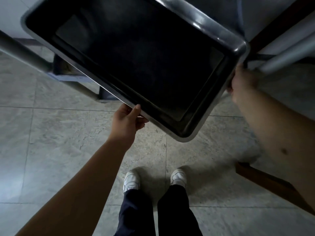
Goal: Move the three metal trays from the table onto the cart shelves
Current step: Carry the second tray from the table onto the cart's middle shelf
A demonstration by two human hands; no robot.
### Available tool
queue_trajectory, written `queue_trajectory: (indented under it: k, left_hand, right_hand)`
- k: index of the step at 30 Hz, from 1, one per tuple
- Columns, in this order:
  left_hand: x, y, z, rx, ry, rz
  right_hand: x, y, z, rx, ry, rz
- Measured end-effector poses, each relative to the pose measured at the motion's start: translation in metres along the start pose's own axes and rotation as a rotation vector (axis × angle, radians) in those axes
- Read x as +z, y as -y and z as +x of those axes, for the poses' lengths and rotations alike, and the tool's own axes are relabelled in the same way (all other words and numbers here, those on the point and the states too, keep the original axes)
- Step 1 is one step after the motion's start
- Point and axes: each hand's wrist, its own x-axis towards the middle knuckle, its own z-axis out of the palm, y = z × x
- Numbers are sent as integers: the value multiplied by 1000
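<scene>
- The floor point(68, 150) was pale, veined stone tile.
- A rectangular metal tray point(136, 57), dark inside with a rolled, rounded rim, hung above the floor beside a grey tubular frame point(20, 51).
- The left hand point(127, 120) pinched its near long edge, thumb on top.
- The right hand point(242, 82) gripped its short end, fingers hidden beneath.

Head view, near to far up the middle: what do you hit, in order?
White shoes → tiled floor → left hand gripping the tray's near rim → metal tray.
</scene>
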Motion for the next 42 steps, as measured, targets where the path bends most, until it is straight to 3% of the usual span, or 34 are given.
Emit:
queue_trajectory:
  k: [4, 9, 14, 17, 21, 25, 31, 42]
  left_hand:
    - [15, 5, -2, -10, -86, -39]
    - [32, 11, 1, -15, -102, -82]
    - [58, 4, 23, -28, 13, -86]
    - [90, -4, 41, -38, 23, -156]
    - [125, -11, 59, -108, -70, -267]
    - [146, -14, 73, -143, -128, -326]
    - [175, -13, 92, -229, -218, -207]
    - [183, -29, 114, -321, -113, -62]
  right_hand:
    - [-12, -56, -84, -122, 90, -183]
    - [-25, -105, -153, -162, 265, -115]
    - [-15, -77, -103, -154, 87, -102]
    - [-9, -45, -63, -20, 35, -109]
    - [-9, -20, -35, 128, 27, 31]
    - [-8, -20, -34, 112, 70, 269]
    - [0, -7, -13, 240, -15, 383]
    - [5, 10, 13, 265, 64, 457]
